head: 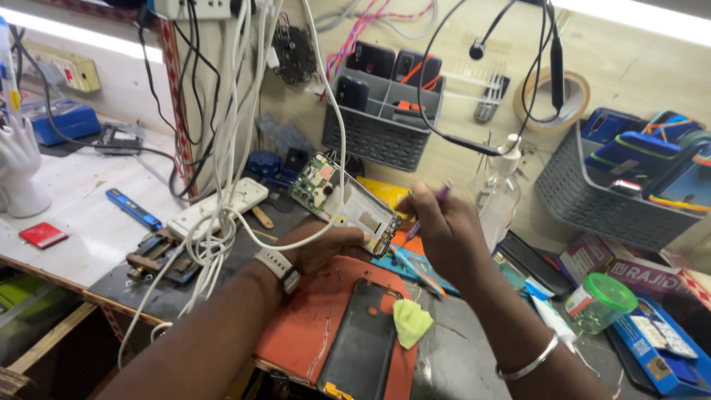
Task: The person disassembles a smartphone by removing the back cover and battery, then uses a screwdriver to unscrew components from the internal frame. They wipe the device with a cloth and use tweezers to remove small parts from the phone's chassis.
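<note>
Both hands were busy over the orange mat [296, 337]: my left hand [326, 248] gripped the opened phone [348, 204] from below, fingers curled on its lower edge, holding it tilted above the mat's far end, while my right hand [444, 230] was closed around a thin purple tool [433, 201] just beside the phone's right side. The phone looked light and stiff but fragile, I judged, with its green board bare at the top; the frame edges seemed the safe place to hold, never the board. A dark back cover [363, 341] lay on the mat with a yellow cloth [411, 322] touching it. The worktop [459, 355] around the mat was crowded: white cables [222, 215] to its left, a green-lidded jar [600, 302] to its right, grey baskets [381, 122] of phones behind it on the wall.
</note>
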